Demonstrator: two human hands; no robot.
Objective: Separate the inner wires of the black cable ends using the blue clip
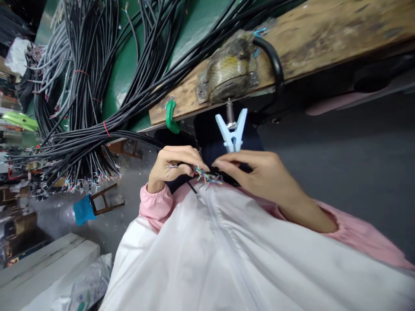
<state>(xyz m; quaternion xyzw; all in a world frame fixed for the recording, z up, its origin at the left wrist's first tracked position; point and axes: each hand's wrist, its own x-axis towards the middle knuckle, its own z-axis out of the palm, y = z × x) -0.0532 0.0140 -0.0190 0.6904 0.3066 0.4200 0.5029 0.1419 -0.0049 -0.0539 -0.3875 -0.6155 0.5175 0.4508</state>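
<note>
My left hand (171, 166) is closed around the end of a black cable (193, 188), whose thin coloured wires (205, 176) fan out between my hands. My right hand (253, 170) pinches those wire ends with thumb and fingers. Both hands sit just above my white apron, below a pale blue clip (232, 129) that hangs on a metal pin from the wooden bench edge (311, 39). Pink sleeves cover both wrists.
A thick bundle of black cables (97, 125) with stripped coloured ends drapes off the green bench top (119, 73) at left. A green clamp (170, 116) grips the bench edge. A small wooden stool (105, 201) and a blue scrap (83, 209) lie on the floor.
</note>
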